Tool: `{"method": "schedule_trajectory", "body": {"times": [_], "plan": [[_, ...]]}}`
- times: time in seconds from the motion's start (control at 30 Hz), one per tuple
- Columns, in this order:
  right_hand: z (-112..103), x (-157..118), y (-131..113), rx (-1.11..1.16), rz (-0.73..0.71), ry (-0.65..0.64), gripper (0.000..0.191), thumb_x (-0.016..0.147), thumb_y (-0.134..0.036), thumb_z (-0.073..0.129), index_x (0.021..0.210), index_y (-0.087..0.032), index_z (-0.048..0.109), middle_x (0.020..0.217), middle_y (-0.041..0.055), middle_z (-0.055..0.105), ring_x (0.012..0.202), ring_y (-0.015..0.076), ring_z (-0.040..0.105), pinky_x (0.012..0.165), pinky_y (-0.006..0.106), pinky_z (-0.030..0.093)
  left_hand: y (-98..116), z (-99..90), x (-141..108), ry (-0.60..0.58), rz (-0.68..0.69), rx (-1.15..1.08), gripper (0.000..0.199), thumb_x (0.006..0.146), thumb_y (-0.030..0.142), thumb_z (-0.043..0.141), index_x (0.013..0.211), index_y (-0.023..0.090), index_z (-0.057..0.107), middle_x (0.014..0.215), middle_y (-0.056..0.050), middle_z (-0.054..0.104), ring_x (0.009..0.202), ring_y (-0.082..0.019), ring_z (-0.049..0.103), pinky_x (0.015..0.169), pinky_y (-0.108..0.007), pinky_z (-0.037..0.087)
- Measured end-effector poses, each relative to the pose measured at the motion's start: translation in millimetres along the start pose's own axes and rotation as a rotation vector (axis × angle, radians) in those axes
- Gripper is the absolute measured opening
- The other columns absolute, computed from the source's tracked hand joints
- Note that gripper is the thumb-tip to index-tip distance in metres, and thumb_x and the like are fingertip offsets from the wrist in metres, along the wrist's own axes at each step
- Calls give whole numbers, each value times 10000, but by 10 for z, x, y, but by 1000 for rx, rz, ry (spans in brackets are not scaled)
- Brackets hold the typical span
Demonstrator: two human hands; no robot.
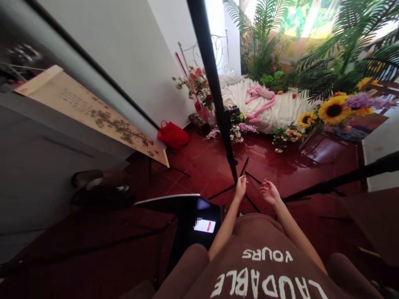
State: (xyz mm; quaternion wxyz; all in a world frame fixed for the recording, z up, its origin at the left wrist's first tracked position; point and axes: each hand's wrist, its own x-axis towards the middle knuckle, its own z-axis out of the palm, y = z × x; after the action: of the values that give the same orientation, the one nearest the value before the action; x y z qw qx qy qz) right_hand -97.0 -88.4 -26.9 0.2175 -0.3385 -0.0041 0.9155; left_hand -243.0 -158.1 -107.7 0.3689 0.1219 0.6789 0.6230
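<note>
While the head view shows the left hand (240, 187) loosely curled, its hold unclear, and the right hand (270, 192) half-open, seemingly empty, the black stand (225, 128) rises just beyond them. A stray knock against its thin legs (221, 192) could tip it

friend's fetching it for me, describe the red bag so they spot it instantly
Start at the painted scroll slanting down the view's left side. Just beyond its lower end, the red bag sits on the tiled floor by the pale wall. Its brighter red and loop handle set it apart from floor and scroll.
</note>
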Motion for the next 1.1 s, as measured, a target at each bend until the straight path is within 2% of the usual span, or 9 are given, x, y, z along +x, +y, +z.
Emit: {"method": "schedule_trajectory", "body": {"times": [0.1, 0.23, 0.43, 0.57, 0.67, 0.77, 0.83, 1.0, 1.1], "plan": [[-117, -139, -210, -12, -99, 34, 60, 757, -146, 549, 760, -206, 543, 600, -59, 577, 425, 45, 449, 402, 129, 394, 54, 231, -30, -137, 40, 27, 353, 841, 451, 576, 1022, 149, 588, 1077, -109, 656, 786, -129, 665, 717, -273, 521], [-294, -373, -501, -99, -318, 89, 41, 731, -188, 566, 741, -215, 536, 594, -57, 546, 442, 61, 434, 392, 147, 372, 224, 596, -71, -307, 74, 61, 325, 846, 453, 567, 953, 146, 595, 960, -90, 690, 735, -125, 659, 721, -285, 528], [-622, -829, -869, -100, -563, 132, 75, 722, -210, 588, 732, -225, 515, 572, -65, 503, 439, 60, 406, 392, 142, 339, 439, 1258, -276, -591, 108, 84, 343, 844, 471, 569, 851, 130, 601, 733, -60, 684, 641, -124, 644, 689, -288, 530], [-764, -1146, -1098, -9, -656, 125, 139, 751, -215, 571, 672, -217, 456, 551, -63, 451, 436, 64, 390, 380, 141, 319, 567, 1742, -460, -769, 211, 135, 359, 869, 476, 538, 880, 126, 611, 768, -65, 686, 680, -118, 646, 720, -280, 519], [-819, -1359, -1302, -5, -726, 153, 234, 797, -267, 542, 623, -214, 394, 534, -62, 405, 413, 62, 345, 350, 140, 279, 700, 2074, -604, -912, 341, 147, 372, 883, 478, 522, 988, 132, 612, 920, -89, 696, 819, -129, 659, 797, -284, 506], [-838, -1543, -1511, -157, -740, 246, 304, 831, -414, 530, 630, -215, 418, 520, -62, 399, 378, 57, 304, 308, 149, 201, 870, 2348, -749, -999, 441, 111, 386, 898, 483, 501, 1072, 153, 598, 1080, -106, 669, 957, -146, 645, 857, -288, 492], [-833, -1646, -1628, -281, -708, 296, 357, 829, -500, 534, 643, -208, 449, 507, -60, 411, 357, 48, 293, 296, 156, 167, 980, 2495, -846, -1048, 467, 76, 406, 904, 498, 484, 1107, 162, 586, 1096, -102, 656, 954, -147, 641, 840, -280, 498], [-794, -1810, -1819, -501, -594, 385, 394, 810, -529, 589, 649, -186, 483, 492, -45, 453, 348, 33, 293, 297, 163, 163, 1119, 2766, -1073, -1165, 391, 35, 510, 876, 593, 462, 1156, 172, 533, 859, -42, 646, 667, -101, 599, 609, -224, 492], [-791, -1843, -1905, -544, -537, 355, 360, 774, -473, 655, 647, -187, 474, 497, -63, 434, 356, 25, 273, 305, 156, 147, 1099, 2875, -1154, -1161, 404, 43, 515, 884, 630, 394, 1086, 181, 546, 800, -13, 606, 587, -72, 530, 543, -194, 450]]}}
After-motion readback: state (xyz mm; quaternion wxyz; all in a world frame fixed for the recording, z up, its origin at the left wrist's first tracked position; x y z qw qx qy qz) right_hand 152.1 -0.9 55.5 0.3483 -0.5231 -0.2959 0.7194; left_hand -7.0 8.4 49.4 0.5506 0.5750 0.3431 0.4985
